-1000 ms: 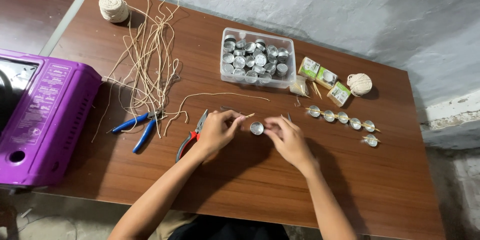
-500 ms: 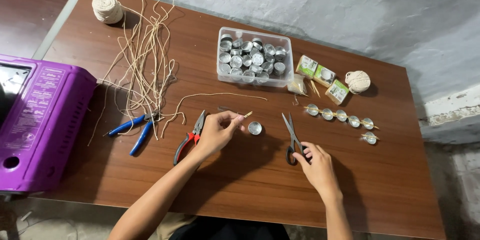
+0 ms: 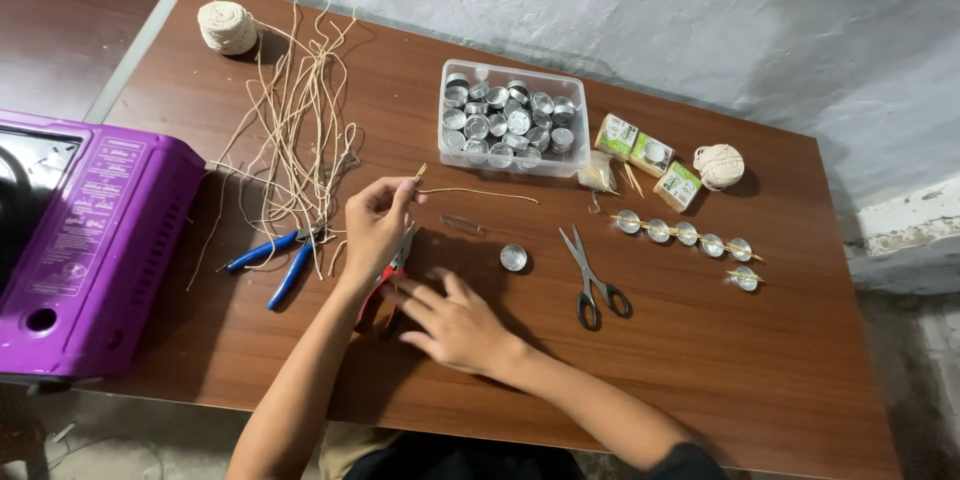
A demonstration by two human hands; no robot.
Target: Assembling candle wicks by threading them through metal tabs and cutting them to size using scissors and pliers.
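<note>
Fingers [image 3: 398, 198] of my left hand [image 3: 375, 225] pinched shut on the end of a tan cord [image 3: 478, 192], its tip poking up just past the fingertips. Left wrist raised off the counter [image 3: 700, 360], forearm running back toward my body. The cord trails rightward along the counter from the pinch.

My right hand [image 3: 455, 325] crosses over to the left, palm down, fingers spread and open, fingertips touching the red-handled pliers [image 3: 385, 280] that lie just under the left hand. Right forearm angles in from the lower right.

One small metal cup [image 3: 513, 258] sits alone just right of both hands. Scissors [image 3: 595, 280] lie beyond it, blades shut, untouched. Blue-handled pliers [image 3: 275, 255] lie to the left, under a loose bundle of cut cords [image 3: 300, 120]. A clear tub [image 3: 510, 120] of metal cups stands at the far side. A row of cups on thin sticks [image 3: 685, 235] lies to the right. A purple stove [image 3: 85, 240] sits at the left edge.
</note>
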